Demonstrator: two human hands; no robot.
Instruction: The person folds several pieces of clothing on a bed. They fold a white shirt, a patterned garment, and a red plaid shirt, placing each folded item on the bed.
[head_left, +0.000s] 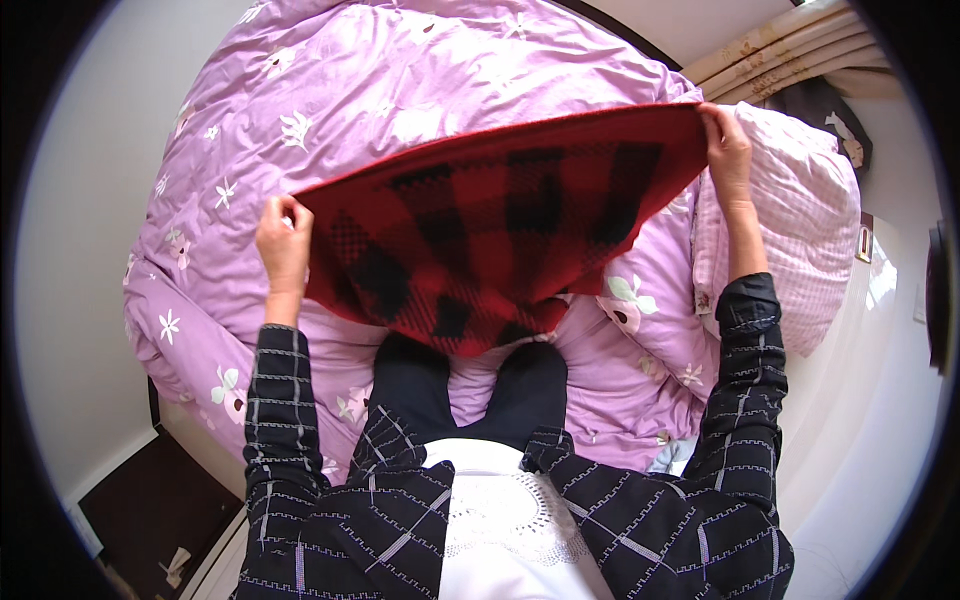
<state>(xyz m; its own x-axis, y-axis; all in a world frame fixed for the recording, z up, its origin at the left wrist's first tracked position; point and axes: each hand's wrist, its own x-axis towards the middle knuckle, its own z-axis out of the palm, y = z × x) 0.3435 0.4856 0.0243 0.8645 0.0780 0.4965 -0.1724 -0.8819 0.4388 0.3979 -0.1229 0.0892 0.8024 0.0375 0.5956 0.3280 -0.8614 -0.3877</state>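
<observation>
A red and black checked cloth (480, 225), perhaps a scarf or small blanket, is stretched along its top edge between my two hands. My left hand (285, 244) pinches its left corner, and my right hand (727, 154) grips the upper right corner, farther from my body. The cloth sags in folds between them, its lower part bunched above my knees. Under and around it spreads a purple duvet (247, 142) with white and pink flowers. Parts of the duvet beneath the cloth are hidden.
A folded pink checked quilt (795, 225) lies at the right, beside my right forearm. Beige patterned curtains (780, 56) hang at the upper right. A white wall (90, 247) runs along the left, and a dark brown surface (154, 510) is at the lower left.
</observation>
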